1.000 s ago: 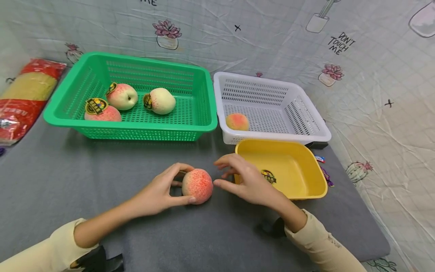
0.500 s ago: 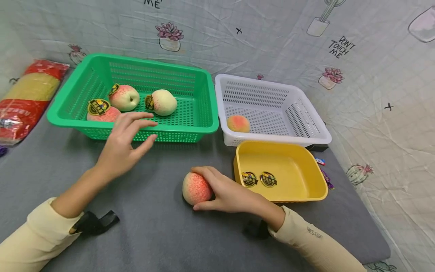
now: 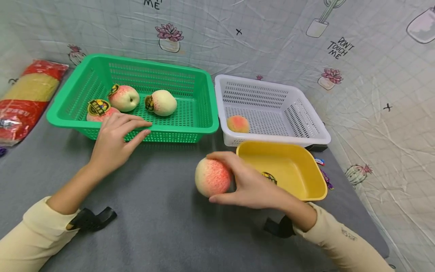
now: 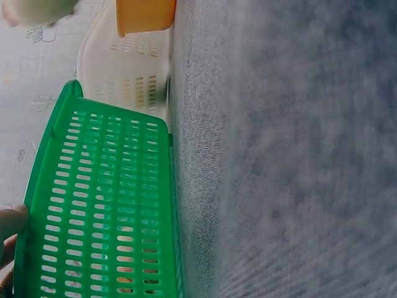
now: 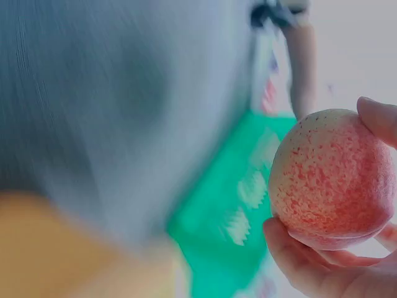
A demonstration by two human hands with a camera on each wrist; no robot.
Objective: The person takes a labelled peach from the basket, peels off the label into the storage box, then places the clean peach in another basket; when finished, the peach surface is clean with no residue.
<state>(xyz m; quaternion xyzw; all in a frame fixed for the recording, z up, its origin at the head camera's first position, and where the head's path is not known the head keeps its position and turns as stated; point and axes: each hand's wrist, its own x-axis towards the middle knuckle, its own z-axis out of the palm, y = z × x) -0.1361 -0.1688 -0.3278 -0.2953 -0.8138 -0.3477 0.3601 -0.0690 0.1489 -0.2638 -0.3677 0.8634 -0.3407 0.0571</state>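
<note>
My right hand [image 3: 253, 185] grips a pink and cream peach [image 3: 211, 177] between thumb and fingers, above the grey table and left of the yellow tub [image 3: 292, 170]. In the right wrist view the peach [image 5: 335, 180] fills the grasp, with its speckled red side showing. My left hand [image 3: 113, 141] is at the front rim of the green basket [image 3: 170, 130], fingers loosely bent, holding nothing. Its thumb [image 4: 12, 220] appears at the rim in the left wrist view. Inside the basket lie a cream peach [image 3: 164, 104], a pink-blushed peach [image 3: 125, 99] and a stickered peach [image 3: 98, 109], partly hidden by my fingers.
A white basket [image 3: 306, 136] behind the yellow tub holds one small peach [image 3: 238, 124]. A round black-and-gold sticker [image 3: 270, 177] lies in the tub. At the far left lies a red and yellow packet [image 3: 32, 90]. Purple wrappers [image 3: 327, 179] lie right of the tub.
My left hand has let go of the peach and moved left to the green basket. My right hand has taken the peach, lifted it and shifted it right.
</note>
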